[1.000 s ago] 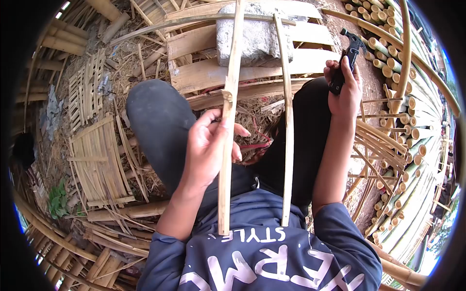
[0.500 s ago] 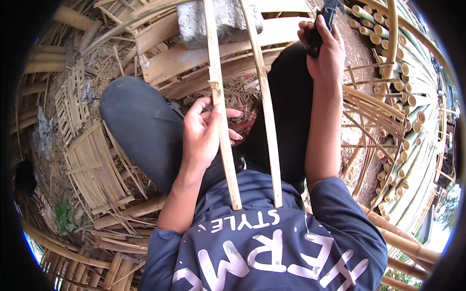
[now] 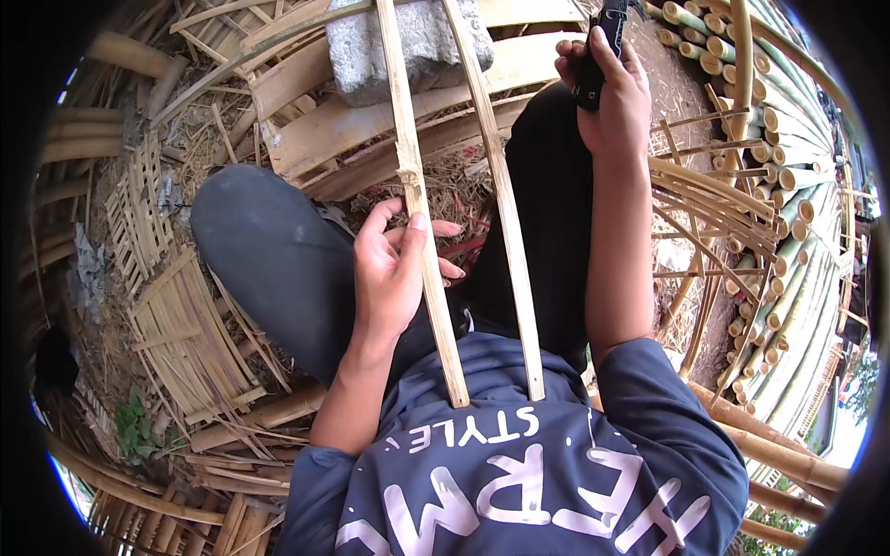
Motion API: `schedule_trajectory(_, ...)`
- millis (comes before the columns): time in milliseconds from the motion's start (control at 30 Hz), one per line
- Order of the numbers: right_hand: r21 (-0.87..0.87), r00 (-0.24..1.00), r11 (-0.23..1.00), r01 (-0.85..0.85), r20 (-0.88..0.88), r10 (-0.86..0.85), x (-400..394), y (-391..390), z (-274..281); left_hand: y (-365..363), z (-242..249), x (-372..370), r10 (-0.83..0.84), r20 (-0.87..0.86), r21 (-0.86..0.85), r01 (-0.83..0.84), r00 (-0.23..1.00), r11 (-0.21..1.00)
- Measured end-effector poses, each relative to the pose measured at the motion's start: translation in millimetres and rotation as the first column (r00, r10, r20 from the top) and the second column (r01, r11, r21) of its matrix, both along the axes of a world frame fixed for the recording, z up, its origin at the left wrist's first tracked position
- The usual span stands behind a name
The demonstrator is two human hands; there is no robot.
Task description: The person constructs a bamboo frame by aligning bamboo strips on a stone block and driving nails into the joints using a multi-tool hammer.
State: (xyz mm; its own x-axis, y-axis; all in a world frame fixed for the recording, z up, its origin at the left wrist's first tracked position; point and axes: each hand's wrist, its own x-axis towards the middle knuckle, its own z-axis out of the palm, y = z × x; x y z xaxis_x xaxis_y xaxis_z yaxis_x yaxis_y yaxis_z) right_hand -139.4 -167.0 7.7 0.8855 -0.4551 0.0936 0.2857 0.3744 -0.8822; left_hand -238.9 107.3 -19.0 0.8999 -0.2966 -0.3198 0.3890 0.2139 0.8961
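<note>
Your left hand (image 3: 387, 269) pinches a long stick (image 3: 408, 171) between the thumb and fingers, and that stick runs from up over the gray block (image 3: 431, 56) down to your shirt (image 3: 491, 371), with a second stick (image 3: 503, 190) beside it on the right. Your right hand (image 3: 619, 102) is wrapped tight around the black hammer (image 3: 612, 23), out to the right of both sticks. The block sits on flat boards (image 3: 334, 134) in front of you, and lots of poles (image 3: 797, 269) lie in a pile on your right.
</note>
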Motion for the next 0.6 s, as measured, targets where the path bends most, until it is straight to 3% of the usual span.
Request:
schedule_trajectory(333, 0.001, 1.0, 1.0, 0.022, -0.01, -0.022, -3, 8, 4, -6, -5, -10, 0.001, 0.011, 0.0, -0.001, 1.0, 1.0)
schedule_trajectory(600, 0.008, 0.997, 0.998, 0.059, -0.04, -0.059, -4, 8, 4, -7, -8, -13, -0.064, -0.066, -0.17, 0.052, 0.996, 0.984)
